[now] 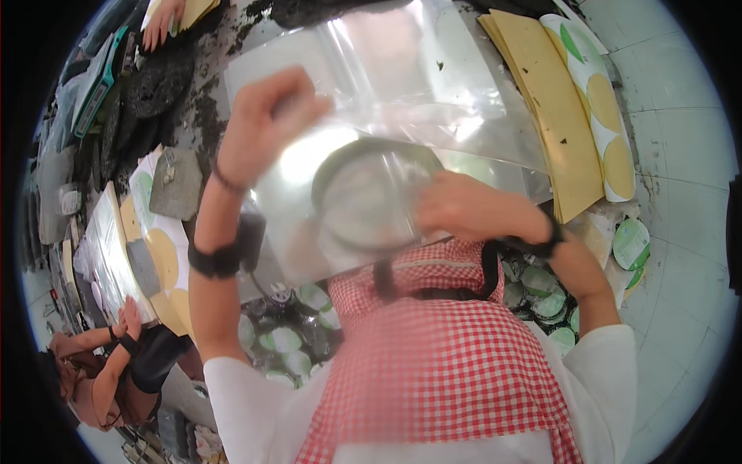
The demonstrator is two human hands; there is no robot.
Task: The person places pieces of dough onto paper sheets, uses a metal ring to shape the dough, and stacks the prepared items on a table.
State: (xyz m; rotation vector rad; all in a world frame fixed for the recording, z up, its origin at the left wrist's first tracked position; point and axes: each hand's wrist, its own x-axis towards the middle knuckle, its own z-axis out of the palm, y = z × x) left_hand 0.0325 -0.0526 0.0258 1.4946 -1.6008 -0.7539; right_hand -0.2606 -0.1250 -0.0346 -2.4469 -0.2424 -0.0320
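A round, pale thing with a dark greenish rim (323,185) is in front of me, seen blurred through shiny clear film. My right hand (471,205) is at its right side, fingers curled and pinched on the clear plastic film (394,166). Up and to the left, my left hand (270,116) is raised above the clear plastic sheets (456,77), its fingers bent into a loose fist. Motion smears that hand, and what it holds, if anything, is hidden. Both wrists wear black bands.
Brown paper sheets (541,108) and a strip of round labels (607,116) lie at the right. Below the work surface are several round green-and-white lidded packs (541,282). A grey block (175,184) sits at the left. Co-workers' hands show at lower left (130,319) and top left (162,23).
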